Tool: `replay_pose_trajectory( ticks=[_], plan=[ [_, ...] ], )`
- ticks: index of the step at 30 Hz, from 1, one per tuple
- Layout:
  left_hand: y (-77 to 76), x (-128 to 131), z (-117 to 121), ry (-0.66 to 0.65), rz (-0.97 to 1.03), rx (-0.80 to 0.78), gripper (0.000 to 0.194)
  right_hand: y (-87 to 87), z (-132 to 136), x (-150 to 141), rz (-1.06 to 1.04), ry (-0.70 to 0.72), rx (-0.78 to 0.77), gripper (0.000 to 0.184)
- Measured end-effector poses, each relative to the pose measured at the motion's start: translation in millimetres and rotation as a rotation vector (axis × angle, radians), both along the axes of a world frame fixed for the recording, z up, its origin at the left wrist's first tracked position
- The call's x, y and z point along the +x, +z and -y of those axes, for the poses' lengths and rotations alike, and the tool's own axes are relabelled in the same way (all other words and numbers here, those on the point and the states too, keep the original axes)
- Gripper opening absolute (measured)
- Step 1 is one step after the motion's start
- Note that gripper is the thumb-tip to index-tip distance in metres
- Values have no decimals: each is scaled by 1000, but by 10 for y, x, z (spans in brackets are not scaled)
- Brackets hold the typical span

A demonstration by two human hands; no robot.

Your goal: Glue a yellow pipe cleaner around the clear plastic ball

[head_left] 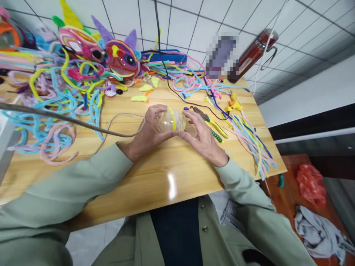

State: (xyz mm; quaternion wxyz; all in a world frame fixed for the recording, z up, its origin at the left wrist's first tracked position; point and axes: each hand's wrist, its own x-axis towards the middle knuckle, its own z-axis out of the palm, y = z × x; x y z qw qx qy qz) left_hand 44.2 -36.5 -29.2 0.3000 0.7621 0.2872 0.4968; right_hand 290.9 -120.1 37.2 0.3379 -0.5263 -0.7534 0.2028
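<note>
Between my two hands is a clear, rounded plastic ball (165, 122) with a yellow fuzzy strip (173, 119) running across it. My left hand (149, 129) wraps round its left side, thumb along the bottom. On the right side, my right hand (200, 135) grips it with fingertips above and thumb below. Just beyond my right hand lie pliers (216, 128) with yellow and green handles. Some pale yellow fuzzy pieces (139, 98) rest on the table behind the ball. The underside of the ball is hidden.
Loose pipe cleaners (63, 107) heap over the table's left side, before decorated masks (122, 59). More pipe cleaners (251, 140) and a yellow glue gun (234, 103) lie right. A red thermos (253, 55) stands at the back. A cable (69, 118) crosses in front of my left arm.
</note>
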Motion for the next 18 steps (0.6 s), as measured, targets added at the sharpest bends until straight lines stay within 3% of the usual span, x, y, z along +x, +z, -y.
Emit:
replay_pose_trajectory(
  ticks=[5, 10, 15, 18],
  plan=[
    [-15, 19, -9, -19, 15, 43, 82, -15, -36, 14, 3, 40, -16, 78],
    [13, 20, 21, -17, -2, 80, 86, -42, -65, 47, 49, 115, -38, 97],
    [129, -33, 103, -50, 11, -17, 44, -117, -72, 13, 128, 106, -17, 115],
    [149, -48, 119, -31, -4, -40, 44, -160, -66, -14, 136, 92, 7, 109]
  ],
)
